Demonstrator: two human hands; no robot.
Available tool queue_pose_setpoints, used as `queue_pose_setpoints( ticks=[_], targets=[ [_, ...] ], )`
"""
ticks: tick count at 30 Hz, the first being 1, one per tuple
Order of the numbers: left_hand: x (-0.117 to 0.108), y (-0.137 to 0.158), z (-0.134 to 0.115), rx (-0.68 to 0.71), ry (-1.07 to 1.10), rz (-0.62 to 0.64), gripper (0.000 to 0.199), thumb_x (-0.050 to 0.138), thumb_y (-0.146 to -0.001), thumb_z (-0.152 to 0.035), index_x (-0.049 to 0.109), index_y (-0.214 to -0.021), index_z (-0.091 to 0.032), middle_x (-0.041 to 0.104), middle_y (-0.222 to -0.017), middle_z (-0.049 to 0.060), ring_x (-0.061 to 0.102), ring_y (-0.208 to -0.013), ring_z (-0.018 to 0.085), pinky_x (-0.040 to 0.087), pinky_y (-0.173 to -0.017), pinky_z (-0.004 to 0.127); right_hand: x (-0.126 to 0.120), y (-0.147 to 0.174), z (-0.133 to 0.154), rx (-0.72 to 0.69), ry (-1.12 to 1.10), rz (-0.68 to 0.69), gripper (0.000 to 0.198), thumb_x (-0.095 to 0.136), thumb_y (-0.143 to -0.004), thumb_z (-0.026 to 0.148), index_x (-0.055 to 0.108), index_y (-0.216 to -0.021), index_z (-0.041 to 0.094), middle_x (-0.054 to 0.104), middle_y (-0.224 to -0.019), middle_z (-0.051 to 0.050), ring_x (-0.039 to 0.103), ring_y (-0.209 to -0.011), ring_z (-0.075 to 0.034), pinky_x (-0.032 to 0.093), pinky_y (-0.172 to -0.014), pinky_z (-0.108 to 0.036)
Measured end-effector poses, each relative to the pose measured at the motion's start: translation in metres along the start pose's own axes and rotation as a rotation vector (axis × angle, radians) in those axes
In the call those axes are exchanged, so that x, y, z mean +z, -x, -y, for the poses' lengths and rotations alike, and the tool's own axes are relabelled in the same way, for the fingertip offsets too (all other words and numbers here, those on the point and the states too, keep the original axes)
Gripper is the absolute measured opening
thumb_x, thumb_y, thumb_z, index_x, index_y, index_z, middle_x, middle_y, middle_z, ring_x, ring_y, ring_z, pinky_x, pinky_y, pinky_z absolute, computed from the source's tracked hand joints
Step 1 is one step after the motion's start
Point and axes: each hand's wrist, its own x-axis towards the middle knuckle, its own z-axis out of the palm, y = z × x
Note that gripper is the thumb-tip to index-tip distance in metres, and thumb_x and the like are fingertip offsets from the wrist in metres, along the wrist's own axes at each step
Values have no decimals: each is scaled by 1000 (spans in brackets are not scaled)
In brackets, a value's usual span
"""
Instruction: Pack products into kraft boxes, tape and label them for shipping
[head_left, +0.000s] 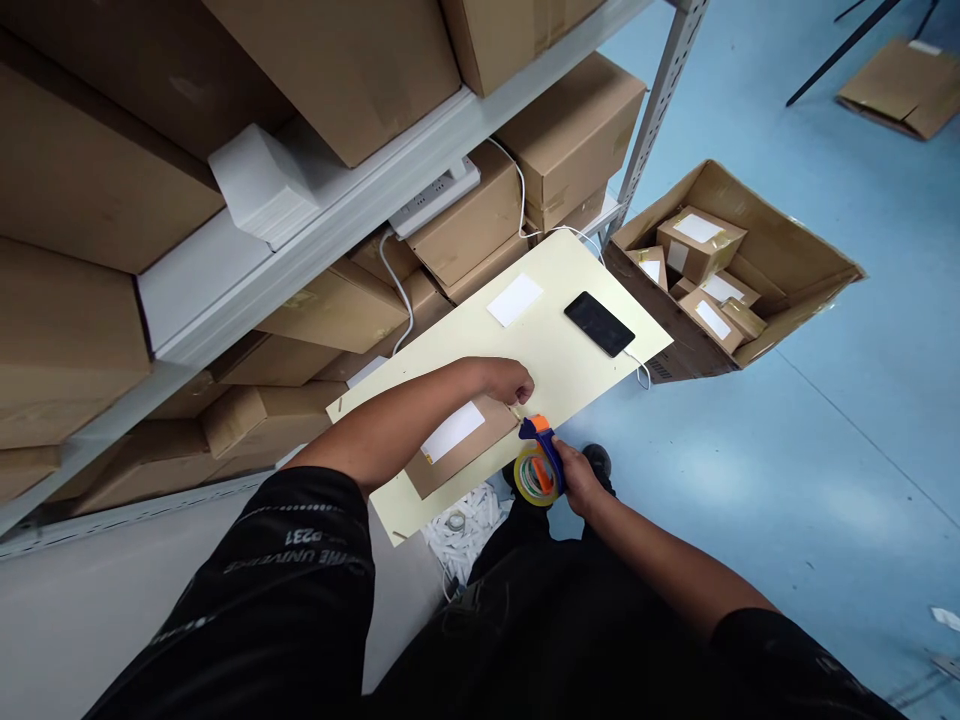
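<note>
My right hand (577, 475) is closed round the handle of a blue and orange tape dispenser (553, 452), which carries a roll of clear tape. The dispenser's orange front end is close to the right end of a small cardboard box (457, 455). A white label (453, 432) is on the box's upper face. My left hand (511, 382) is curled closed at that same end of the box, and my forearm covers part of it. Whatever the left fingers pinch is hidden. The box rests on a cream tabletop (555, 365).
A black phone (600, 323) with a white cable and a white card (515, 299) lie on the tabletop. To the right stands an open carton (787, 300) holding several labelled boxes. Shelving with cartons and a power strip (435, 195) borders the left. Below is a heap of white scraps (469, 525).
</note>
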Motion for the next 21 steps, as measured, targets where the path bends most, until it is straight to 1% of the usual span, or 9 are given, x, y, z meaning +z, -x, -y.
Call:
queue_pose_setpoints(
  ticks=[4, 7, 10, 14, 17, 19, 21],
  targets=[
    [7, 11, 0, 62, -76, -69, 27, 70, -68, -16, 79, -92, -25, 77, -99, 0, 64, -83, 18, 43, -71, 25, 0, 1, 0, -20, 2, 9, 39, 78, -77, 63, 72, -83, 25, 76, -72, -3, 74, -81, -30, 57, -72, -39],
    [12, 17, 2, 76, -81, -73, 25, 68, -72, -19, 80, -93, -26, 78, -98, 0, 64, -82, 18, 43, -71, 26, 0, 3, -2, -29, 13, 35, 39, 77, -78, 64, 70, -78, 25, 76, -71, -3, 74, -78, -29, 55, -69, -37],
    [14, 19, 3, 42, -41, -40, 24, 70, -72, -24, 82, -93, -25, 79, -94, 1, 65, -81, 18, 44, -74, 26, 0, 4, -4, -29, 28, 43, 40, 77, -78, 65, 69, -75, 26, 76, -72, -3, 73, -77, -29, 55, -68, -37],
    [15, 15, 3, 26, 94, 44, 24, 76, -69, -33, 82, -89, -24, 80, -90, 0, 67, -82, 19, 45, -76, 26, 2, 5, -6, -14, 25, 35, 41, 76, -78, 65, 69, -76, 25, 77, -74, -3, 74, -78, -28, 56, -70, -37],
    [12, 14, 2, 44, 191, 93, 31, 81, -63, -35, 83, -93, -25, 80, -95, -1, 68, -87, 20, 47, -77, 26, 0, 3, -7, -15, 21, 20, 41, 77, -78, 65, 69, -76, 25, 77, -75, -3, 74, -78, -28, 56, -70, -36],
    [8, 18, -1, 62, 234, 105, 36, 81, -64, -37, 82, -98, -26, 80, -100, -1, 69, -92, 20, 48, -80, 26, -1, 1, -8, -17, 26, 18, 40, 78, -77, 64, 69, -77, 25, 77, -74, -3, 74, -78, -27, 56, -70, -36],
    [6, 26, -6, 35, 194, 96, 39, 83, -64, -42, 82, -100, -26, 80, -102, 1, 70, -96, 23, 49, -83, 28, -3, 0, -9, -15, 29, 15, 40, 78, -78, 63, 70, -79, 25, 77, -74, -3, 74, -78, -27, 56, -70, -36]
  ],
)
